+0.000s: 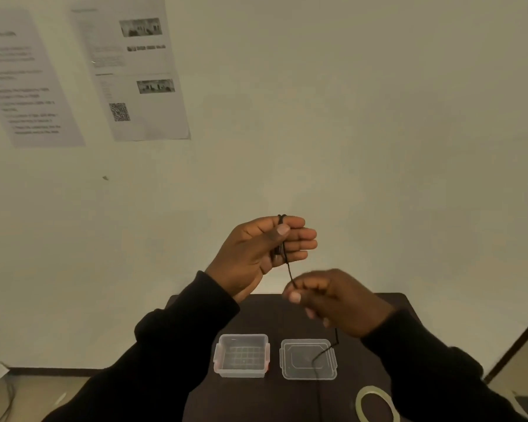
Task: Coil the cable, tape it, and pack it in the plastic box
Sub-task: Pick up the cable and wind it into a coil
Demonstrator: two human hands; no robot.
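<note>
A thin black cable [289,271] is looped around the fingers of my left hand [265,251], which is raised above the table with the thumb pressing the loops. From there the cable runs down into my right hand [333,300], which pinches it lower and to the right. The loose end hangs down over the clear lid [293,359] and trails toward the table's front. The clear plastic box [223,356] stands open on the dark table [287,397], left of the lid. A roll of clear tape [360,402] lies at the front right.
The small dark table stands against a pale wall with printed sheets [134,71] taped up at the upper left. Cables [8,397] lie on the floor at the far left. A dark door edge [518,345] rises at the right.
</note>
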